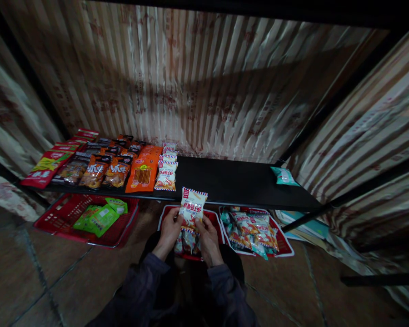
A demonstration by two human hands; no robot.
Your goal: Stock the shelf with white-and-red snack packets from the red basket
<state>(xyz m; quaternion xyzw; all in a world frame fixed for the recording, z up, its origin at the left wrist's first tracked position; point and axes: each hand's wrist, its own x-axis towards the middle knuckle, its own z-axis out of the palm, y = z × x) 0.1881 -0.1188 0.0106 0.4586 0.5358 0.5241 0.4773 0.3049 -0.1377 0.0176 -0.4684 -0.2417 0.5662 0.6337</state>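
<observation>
A white and red snack packet (pixel 192 208) is held upright by its two sides, over the middle red basket (pixel 218 223) and just in front of the black shelf (pixel 218 179). My left hand (pixel 171 230) grips its left edge, and my right hand (pixel 208 237) grips its lower right edge. Part of the basket's contents is hidden behind my hands. On the shelf, a row of similar white packets (pixel 167 175) stands beside orange packets (pixel 143 170).
Further left on the shelf are orange-black packets (pixel 117 171) and red packets (pixel 49 165). A teal packet (pixel 284 176) lies at the right end. Below are a left basket (pixel 127 227) with green packets (pixel 100 219) and a right basket (pixel 286 245) of mixed packets.
</observation>
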